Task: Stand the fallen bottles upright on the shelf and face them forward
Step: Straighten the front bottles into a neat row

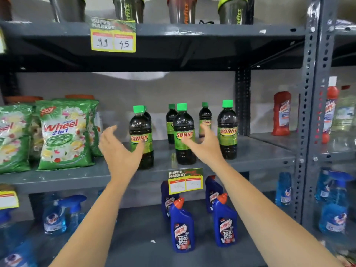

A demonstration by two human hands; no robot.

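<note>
Green Wheel detergent bags at left, blue Harpic bottles below, price tag above

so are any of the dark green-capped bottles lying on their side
No, all the green-capped bottles in view stand upright on the middle shelf, caps up.

The left hand covers part of the left Sunny bottle. The shaker cups are cut off at the top edge. The lower price tag is unreadable.
</note>
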